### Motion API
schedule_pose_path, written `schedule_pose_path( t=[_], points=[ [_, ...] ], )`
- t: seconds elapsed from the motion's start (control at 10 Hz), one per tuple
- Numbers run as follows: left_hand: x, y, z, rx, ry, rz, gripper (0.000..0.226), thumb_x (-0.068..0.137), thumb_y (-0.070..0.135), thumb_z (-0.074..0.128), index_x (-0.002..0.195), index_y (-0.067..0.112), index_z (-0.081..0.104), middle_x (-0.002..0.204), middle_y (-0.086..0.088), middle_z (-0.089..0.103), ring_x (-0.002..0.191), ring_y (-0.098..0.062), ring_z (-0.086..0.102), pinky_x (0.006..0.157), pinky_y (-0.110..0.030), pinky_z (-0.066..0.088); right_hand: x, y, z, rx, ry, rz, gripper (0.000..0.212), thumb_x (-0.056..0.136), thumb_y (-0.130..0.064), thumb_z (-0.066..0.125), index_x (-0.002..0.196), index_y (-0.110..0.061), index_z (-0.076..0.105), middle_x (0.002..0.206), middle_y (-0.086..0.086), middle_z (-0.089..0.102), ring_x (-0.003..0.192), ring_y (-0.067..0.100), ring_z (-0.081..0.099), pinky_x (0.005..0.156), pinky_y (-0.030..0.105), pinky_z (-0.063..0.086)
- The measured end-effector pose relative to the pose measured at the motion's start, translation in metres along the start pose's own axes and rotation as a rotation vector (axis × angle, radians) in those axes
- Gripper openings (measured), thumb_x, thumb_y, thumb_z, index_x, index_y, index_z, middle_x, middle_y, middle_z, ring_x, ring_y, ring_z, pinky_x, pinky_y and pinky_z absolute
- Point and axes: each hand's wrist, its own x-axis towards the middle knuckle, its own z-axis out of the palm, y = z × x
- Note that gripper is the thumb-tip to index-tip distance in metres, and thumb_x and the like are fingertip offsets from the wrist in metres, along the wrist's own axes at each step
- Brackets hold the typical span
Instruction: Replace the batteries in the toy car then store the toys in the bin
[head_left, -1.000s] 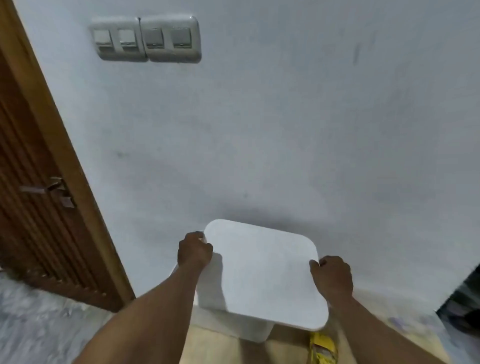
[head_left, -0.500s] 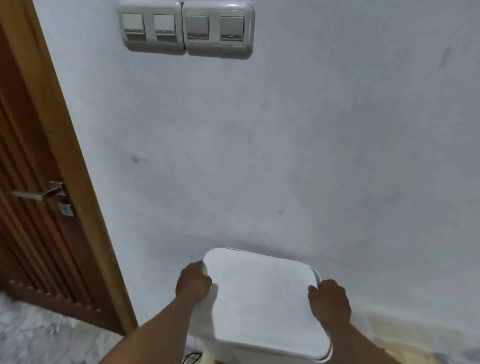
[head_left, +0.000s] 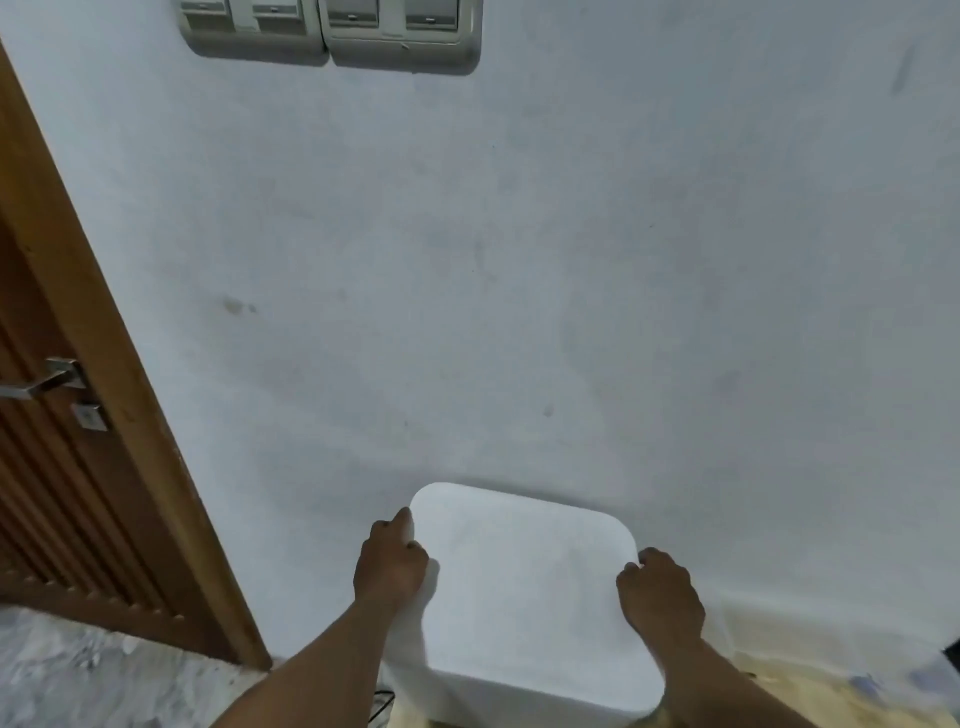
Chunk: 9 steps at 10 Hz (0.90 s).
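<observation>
While the storing stage of the task was judged to be in hand, one pale wall (head_left: 519, 260) was seen filling most of the frame, with one slatted wooden door (head_left: 62, 519) set at its left above a strip of mottled floor (head_left: 78, 675). One white bin (head_left: 410, 670) was pictured low in the centre, close against the wall, and was capped by one white lid (head_left: 524, 587) with rounded corners. Two hands were counted on that lid: its left edge was gripped by the left hand (head_left: 389, 569) and its right edge by the right hand (head_left: 660, 592), the fingers of each curled over the rim. No toy car, batteries or other toys were shown, so what lay inside the bin could not be told. The lid was judged to be at the point of being seated; an even downward press on both edges was thought to be called for next, so that neither side was left raised. Two switch plates (head_left: 254, 26) (head_left: 402, 31), each fitted with two rockers, were recorded at the top, and one metal door handle (head_left: 41, 382) at the far left.
</observation>
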Motion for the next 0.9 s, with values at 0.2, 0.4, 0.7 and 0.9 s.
schedule_pose_path(
  t=[0.2, 0.4, 0.7, 0.9],
  points=[
    [0.007, -0.004, 0.008, -0.011, -0.024, -0.022, 0.050, 0.095, 0.012, 0.035, 0.142, 0.028, 0.041, 0.130, -0.005, 0.048, 0.113, -0.029, 0.053, 0.086, -0.033, 0.045, -0.002, 0.004, 0.018, -0.132, 0.021, -0.144, 0.049, 0.105, -0.029, 0.025, 0.154, -0.032, 0.024, 0.122, 0.004, 0.052, 0.109, 0.026, 0.061, 0.088, 0.035, 0.047],
    [0.012, -0.008, 0.010, -0.136, -0.038, -0.081, 0.059, 0.095, 0.016, 0.033, 0.149, 0.041, 0.035, 0.145, -0.005, 0.047, 0.124, -0.027, 0.052, 0.099, -0.038, 0.045, 0.001, 0.000, 0.022, -0.181, 0.021, -0.136, 0.051, 0.104, -0.025, 0.026, 0.154, -0.032, 0.022, 0.118, 0.004, 0.051, 0.102, 0.026, 0.063, 0.081, 0.034, 0.046],
    [0.000, -0.008, -0.008, -0.224, -0.232, -0.085, 0.059, 0.100, 0.019, 0.035, 0.155, 0.035, 0.022, 0.158, 0.002, 0.034, 0.141, -0.023, 0.038, 0.115, -0.032, 0.029, -0.013, -0.004, -0.008, -0.170, -0.183, -0.151, 0.058, 0.101, -0.020, 0.029, 0.156, -0.030, 0.016, 0.141, 0.003, 0.045, 0.123, 0.023, 0.052, 0.099, 0.034, 0.041],
    [-0.044, -0.029, -0.033, -0.453, -0.185, -0.134, 0.031, 0.100, 0.020, 0.052, 0.131, 0.019, 0.059, 0.124, -0.002, 0.065, 0.095, -0.011, 0.065, 0.081, -0.020, 0.051, -0.022, -0.006, -0.057, 0.122, -0.084, -0.294, 0.041, 0.090, -0.028, 0.059, 0.130, -0.035, 0.053, 0.133, -0.003, 0.054, 0.112, 0.009, 0.057, 0.095, 0.026, 0.047]
  ],
)
